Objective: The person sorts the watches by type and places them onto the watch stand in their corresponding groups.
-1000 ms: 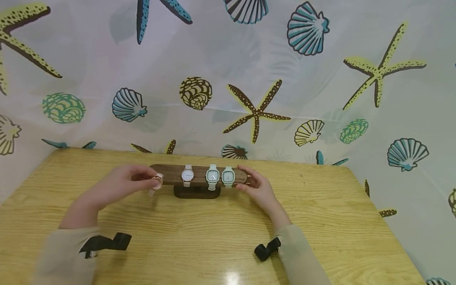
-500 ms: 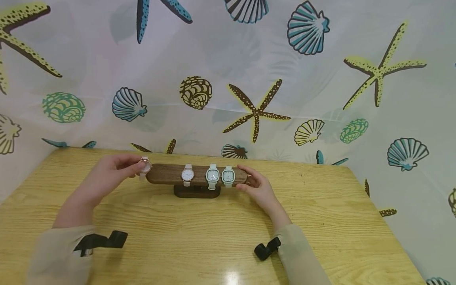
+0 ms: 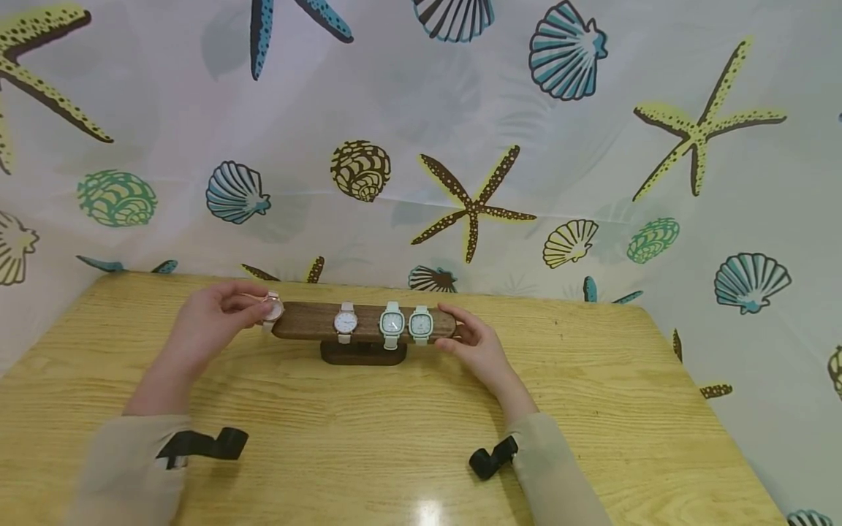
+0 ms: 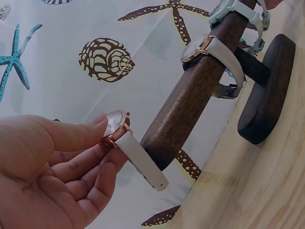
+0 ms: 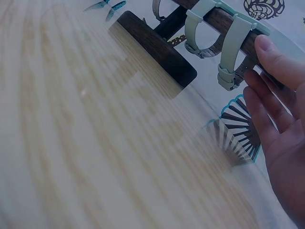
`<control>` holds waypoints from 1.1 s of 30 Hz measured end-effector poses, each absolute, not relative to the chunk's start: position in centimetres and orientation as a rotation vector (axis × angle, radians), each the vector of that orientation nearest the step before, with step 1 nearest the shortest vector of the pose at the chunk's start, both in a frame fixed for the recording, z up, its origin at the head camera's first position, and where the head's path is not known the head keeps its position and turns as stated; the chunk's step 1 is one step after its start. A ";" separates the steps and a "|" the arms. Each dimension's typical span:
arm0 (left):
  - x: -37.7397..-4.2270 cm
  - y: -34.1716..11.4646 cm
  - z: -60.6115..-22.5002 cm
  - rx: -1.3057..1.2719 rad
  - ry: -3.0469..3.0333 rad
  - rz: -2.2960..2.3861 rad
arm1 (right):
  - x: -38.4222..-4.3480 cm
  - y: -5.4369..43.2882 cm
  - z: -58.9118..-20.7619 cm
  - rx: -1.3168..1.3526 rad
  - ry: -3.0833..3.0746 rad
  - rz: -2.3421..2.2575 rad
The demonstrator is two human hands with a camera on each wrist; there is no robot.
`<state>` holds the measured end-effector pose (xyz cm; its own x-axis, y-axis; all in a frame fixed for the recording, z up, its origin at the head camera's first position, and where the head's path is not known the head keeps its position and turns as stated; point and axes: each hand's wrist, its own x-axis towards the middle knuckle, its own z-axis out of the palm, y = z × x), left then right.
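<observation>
My left hand (image 3: 220, 314) pinches a wristwatch (image 4: 117, 128) with a rose-gold case and pale strap between thumb and fingers. One end of its strap hangs unfastened beside the left tip of a dark wooden watch stand (image 3: 309, 320). At the stand's other end, my right hand (image 3: 475, 347) grips the bar, thumb along it and fingers curled beneath. Strapped around the bar are a round white-faced watch (image 3: 345, 322) near the middle and two mint-green square watches (image 3: 392, 323) further right. The wrist views show these straps looping under the bar.
The stand's oval base (image 3: 363, 354) rests on a light wooden table (image 3: 342, 438) towards its back edge. Behind the table hangs a white cloth (image 3: 296, 109) printed with shells and starfish. A black wrist camera (image 3: 230, 443) sits at each cuff.
My left hand has drawn the watch leftward from in front of the bar's left part to past its tip, then slightly back towards it. My right hand stays on the bar.
</observation>
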<state>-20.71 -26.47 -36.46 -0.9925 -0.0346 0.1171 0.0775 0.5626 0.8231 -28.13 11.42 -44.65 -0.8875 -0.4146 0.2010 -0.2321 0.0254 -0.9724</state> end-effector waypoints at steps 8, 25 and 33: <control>-20.9 -26.2 -37.0 -0.089 -2.672 -1.378 | -28.1 11.4 -44.8 -0.692 2.160 -2.003; -20.8 -26.0 -36.9 -0.109 -2.717 -1.282 | -28.1 11.4 -44.8 -0.708 2.154 -2.002; -20.7 -26.2 -36.7 -0.119 -2.768 -1.244 | -28.2 11.3 -44.8 -0.691 2.135 -2.003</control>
